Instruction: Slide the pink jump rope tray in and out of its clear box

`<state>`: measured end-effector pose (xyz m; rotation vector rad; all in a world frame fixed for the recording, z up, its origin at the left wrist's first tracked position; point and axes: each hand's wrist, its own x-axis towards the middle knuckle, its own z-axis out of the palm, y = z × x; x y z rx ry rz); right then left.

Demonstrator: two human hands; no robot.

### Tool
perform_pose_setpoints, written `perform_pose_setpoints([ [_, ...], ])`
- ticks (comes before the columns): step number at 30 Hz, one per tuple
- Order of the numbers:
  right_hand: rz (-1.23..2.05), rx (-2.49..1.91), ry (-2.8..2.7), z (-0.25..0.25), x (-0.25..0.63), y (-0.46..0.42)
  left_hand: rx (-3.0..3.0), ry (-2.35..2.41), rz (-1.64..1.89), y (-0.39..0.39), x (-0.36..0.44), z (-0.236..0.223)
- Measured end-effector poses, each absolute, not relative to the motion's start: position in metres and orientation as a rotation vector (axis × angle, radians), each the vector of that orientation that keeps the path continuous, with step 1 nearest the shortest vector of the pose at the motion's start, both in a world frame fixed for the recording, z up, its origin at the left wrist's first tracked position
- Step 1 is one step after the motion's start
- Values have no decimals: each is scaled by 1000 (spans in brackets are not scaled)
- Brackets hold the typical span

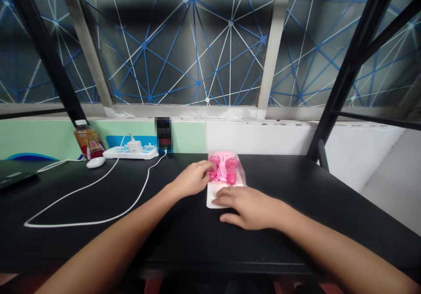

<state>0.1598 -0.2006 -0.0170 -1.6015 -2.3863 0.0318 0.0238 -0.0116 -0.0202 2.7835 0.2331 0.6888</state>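
A pink jump rope, its cord bundled between two handles, lies in a shallow clear-and-white package on the black desk. My left hand reaches in from the left, fingers bent round the left handle at the package's edge; the handle is partly hidden by them. Over the white flap at the near end rests my right hand, palm down. Its fingers are stretched out with the tips on the flap, and the thumb is apart from them on the desk side.
To the left stand a drink bottle, a white mouse and a power strip with a charger. A white cable loops across the desk. A blurred-out dark device leans on the wall. Black frame posts flank the desk.
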Motion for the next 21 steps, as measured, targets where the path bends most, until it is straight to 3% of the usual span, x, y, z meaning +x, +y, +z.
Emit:
perform_pose_setpoints([
  [7, -216, -1683, -2015, -23, 200, -192, 2744, 107, 481, 2, 13, -17],
  [14, -132, -1861, -1881, -39, 210, -182, 2727, 126, 358, -7, 3, -6],
  [21, -122, -1969, -1849, -30, 210, -183, 2834, 218, 466, -2, 5, -13],
])
